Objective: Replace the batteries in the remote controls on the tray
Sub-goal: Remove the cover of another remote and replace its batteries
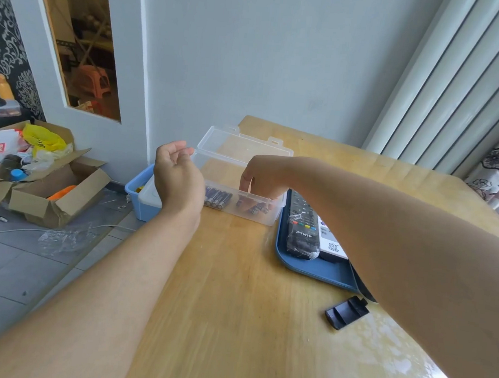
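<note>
A clear plastic box (267, 217) stands on the wooden table with its lid (240, 145) tipped back. Several dark batteries (217, 199) lie inside it. My right hand (262, 178) reaches down into the box, fingers among the batteries at its right end; whether it grips one is hidden. My left hand (176, 172) hovers at the box's left end, fingers loosely curled and holding nothing. To the right a blue tray (310, 268) carries a black remote (300, 226) wrapped in film and a white remote (329, 241). A black battery cover (347, 312) lies on the table near the tray.
The table (231, 308) ends at its left edge beside my left forearm. On the floor below sit a blue bin (139, 197), an open cardboard box (45, 195) of clutter and loose cables. A wall and curtains close off the back.
</note>
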The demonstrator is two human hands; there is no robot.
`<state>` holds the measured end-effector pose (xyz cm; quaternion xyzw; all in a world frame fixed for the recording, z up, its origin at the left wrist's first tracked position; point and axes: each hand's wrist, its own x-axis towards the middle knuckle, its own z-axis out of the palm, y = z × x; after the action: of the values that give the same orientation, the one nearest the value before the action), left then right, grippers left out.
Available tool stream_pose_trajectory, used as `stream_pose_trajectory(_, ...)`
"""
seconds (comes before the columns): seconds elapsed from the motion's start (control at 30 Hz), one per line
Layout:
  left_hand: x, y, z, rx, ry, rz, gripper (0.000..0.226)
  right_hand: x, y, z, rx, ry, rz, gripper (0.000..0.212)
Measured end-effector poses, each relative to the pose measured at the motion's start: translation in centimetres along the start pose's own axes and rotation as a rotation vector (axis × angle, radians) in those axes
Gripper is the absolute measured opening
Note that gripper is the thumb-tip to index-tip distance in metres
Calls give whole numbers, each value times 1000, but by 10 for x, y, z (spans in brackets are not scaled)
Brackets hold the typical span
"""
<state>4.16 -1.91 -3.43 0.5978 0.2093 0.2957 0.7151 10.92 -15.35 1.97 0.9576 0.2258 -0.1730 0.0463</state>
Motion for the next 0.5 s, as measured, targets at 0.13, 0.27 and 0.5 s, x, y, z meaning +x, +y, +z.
stream_pose_trajectory(0.13, 0, 0, 0, 6, -7, -2, 27, 0, -5, -1, -36, 69, -10, 26)
stream_pose_trajectory(0.27, 0, -1, 0, 4, -6, -1, 27, 0, -14, 0, 8, 97, -4, 29)
stream_pose_trajectory(0.5, 0, -1, 0, 6, -2, 3, 27, 1, -15, -2, 177, 90, 24, 23)
